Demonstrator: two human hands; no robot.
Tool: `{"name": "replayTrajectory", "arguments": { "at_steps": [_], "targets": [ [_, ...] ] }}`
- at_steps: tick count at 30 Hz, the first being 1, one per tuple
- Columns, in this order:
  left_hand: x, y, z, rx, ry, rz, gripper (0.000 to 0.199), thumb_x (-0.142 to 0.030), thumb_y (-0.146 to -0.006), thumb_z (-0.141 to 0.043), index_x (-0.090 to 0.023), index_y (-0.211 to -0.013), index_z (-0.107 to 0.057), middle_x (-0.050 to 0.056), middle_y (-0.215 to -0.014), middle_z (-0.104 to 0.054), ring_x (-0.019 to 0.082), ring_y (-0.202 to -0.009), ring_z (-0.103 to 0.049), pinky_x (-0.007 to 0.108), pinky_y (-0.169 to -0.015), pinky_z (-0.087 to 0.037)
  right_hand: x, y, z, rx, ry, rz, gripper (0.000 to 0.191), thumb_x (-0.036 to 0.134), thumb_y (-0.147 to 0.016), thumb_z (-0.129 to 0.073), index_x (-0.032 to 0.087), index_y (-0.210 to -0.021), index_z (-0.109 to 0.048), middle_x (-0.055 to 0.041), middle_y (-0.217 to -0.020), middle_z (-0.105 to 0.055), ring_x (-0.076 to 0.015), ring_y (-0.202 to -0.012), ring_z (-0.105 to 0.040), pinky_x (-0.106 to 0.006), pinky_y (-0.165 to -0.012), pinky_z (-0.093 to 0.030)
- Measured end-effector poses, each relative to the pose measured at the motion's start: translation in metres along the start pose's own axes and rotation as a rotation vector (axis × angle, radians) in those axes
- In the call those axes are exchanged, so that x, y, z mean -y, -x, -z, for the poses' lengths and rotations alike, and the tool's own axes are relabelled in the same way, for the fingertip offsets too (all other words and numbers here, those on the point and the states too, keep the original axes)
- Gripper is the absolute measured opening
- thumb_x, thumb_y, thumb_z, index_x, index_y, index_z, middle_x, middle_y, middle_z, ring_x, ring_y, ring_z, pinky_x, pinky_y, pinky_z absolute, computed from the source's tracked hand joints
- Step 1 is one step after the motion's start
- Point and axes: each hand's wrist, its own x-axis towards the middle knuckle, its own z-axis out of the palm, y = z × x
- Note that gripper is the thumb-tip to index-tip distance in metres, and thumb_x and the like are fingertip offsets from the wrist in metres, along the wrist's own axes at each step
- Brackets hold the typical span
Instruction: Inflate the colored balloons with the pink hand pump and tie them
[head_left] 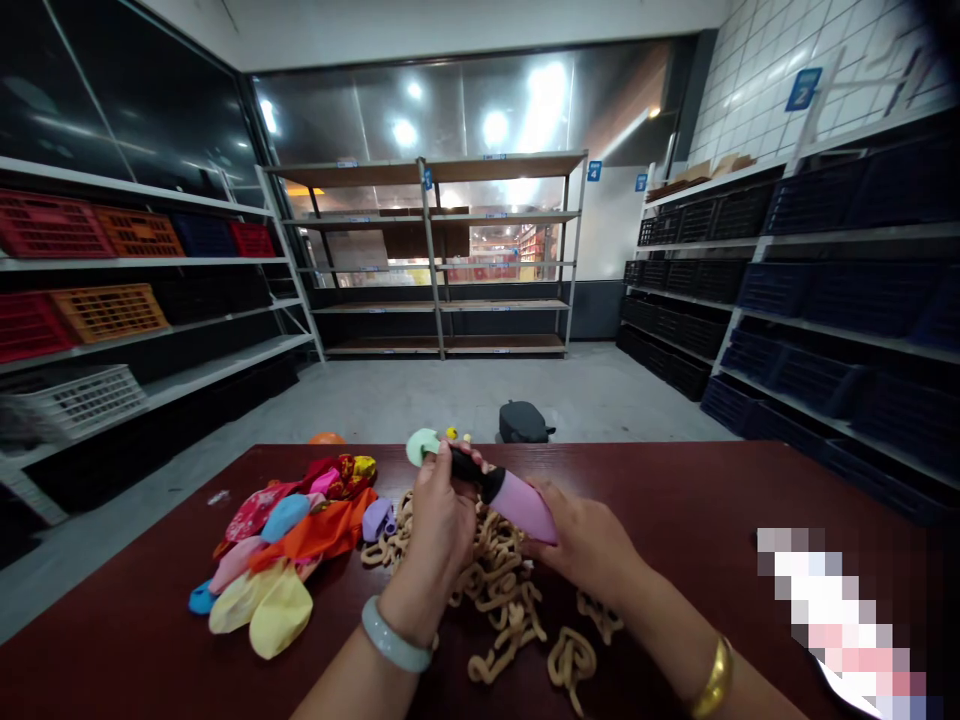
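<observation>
A hand-held balloon pump (521, 505) with a pink body and a black front part is held slantwise over the table. My left hand (444, 500) is closed around its black end, thumb on top. Beside that thumb a pale green balloon (423, 446) sticks out; how it sits on the pump is hidden by my fingers. My right hand (581, 530) grips the wide pink end. Beneath both hands lies a loose heap of tan, curled, tube-like pieces (502, 585). A limp purple balloon (379, 520) touches the heap's left side.
Left on the dark red table (667, 490) lies a pile of uninflated coloured balloons (300, 540). A blurred-out white and pink item (840, 610) is at the right. Beyond the table, a dark bag (523, 422) stands on the floor. Shelves with crates (112, 312) line the sides.
</observation>
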Motion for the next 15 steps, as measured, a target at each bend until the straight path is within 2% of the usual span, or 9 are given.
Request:
{"name": "replayTrajectory", "arguments": {
  "at_steps": [4,8,13,15],
  "targets": [
    [-0.034,-0.028,0.015,-0.129,0.038,-0.1,0.01,-0.018,-0.084,-0.062,-0.015,-0.078,-0.054,0.002,-0.071,-0.058,0.015,-0.063,-0.057,0.028,-0.057,-0.047,-0.005,0.0,-0.007,0.003,0.076,0.031,0.057,0.041,-0.085,-0.059,0.021,-0.136,-0.045,-0.012,-0.125,-0.063,-0.0302,-0.102,-0.064,-0.041,-0.082,-0.049],
    [-0.06,-0.046,0.032,-0.178,0.06,-0.148,0.009,-0.017,-0.086,-0.058,-0.015,-0.078,-0.054,0.001,-0.069,-0.056,0.014,-0.062,-0.056,0.027,-0.057,-0.046,-0.018,-0.004,-0.004,0.008,0.045,0.055,0.055,0.04,-0.082,-0.062,0.023,-0.133,-0.051,-0.01,-0.122,-0.065,-0.0302,-0.104,-0.065,-0.041,-0.084,-0.051],
    [-0.067,-0.054,0.037,-0.235,0.076,-0.195,0.008,-0.014,-0.082,-0.059,-0.016,-0.076,-0.053,0.0,-0.067,-0.056,0.014,-0.06,-0.056,0.026,-0.054,-0.045,-0.033,-0.005,0.008,0.019,-0.025,0.097,0.06,0.034,-0.077,-0.064,0.028,-0.135,-0.05,-0.0067,-0.126,-0.065,-0.0296,-0.108,-0.064,-0.042,-0.088,-0.051],
    [-0.066,-0.056,0.036,-0.214,0.075,-0.223,0.008,-0.014,-0.08,-0.061,-0.016,-0.077,-0.054,0.0,-0.067,-0.057,0.013,-0.06,-0.056,0.025,-0.053,-0.043,-0.034,-0.004,0.011,0.035,-0.062,0.115,0.067,0.032,-0.077,-0.064,0.03,-0.14,-0.045,-0.0058,-0.129,-0.063,-0.0289,-0.11,-0.063,-0.042,-0.089,-0.05]
  ]
}}
